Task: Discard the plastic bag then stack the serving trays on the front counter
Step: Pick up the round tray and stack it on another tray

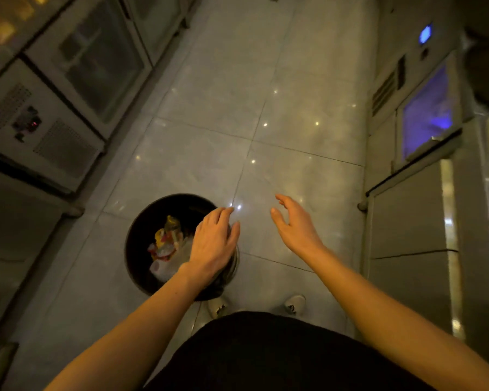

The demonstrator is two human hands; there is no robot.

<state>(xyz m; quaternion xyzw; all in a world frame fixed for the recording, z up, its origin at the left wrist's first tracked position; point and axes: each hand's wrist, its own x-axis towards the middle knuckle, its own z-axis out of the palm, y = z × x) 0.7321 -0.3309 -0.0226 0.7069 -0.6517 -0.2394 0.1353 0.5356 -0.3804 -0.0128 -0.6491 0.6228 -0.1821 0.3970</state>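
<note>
- The left hand (213, 244) hung over the right rim of the round black bin (137, 249), fingers loosely apart, gripping nothing.
- Just left of those fingers, inside the bin, a whitish plastic bag (167, 263) lay among red and yellow wrappers (164, 239).
- The right hand (295, 228) hovered over bare floor tiles (308, 114), fingers spread, empty.
- Steel cabinets (57, 80) lined both sides of the aisle.
- No serving trays were in sight.

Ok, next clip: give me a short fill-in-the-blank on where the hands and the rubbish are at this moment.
1. The left hand hovers over the round black ____.
2. The white plastic bag lies ____ the bin, beside colourful wrappers.
3. The right hand is open and holds ____.
4. The bin stands on the tiled ____.

Missing words: bin; inside; nothing; floor
</note>
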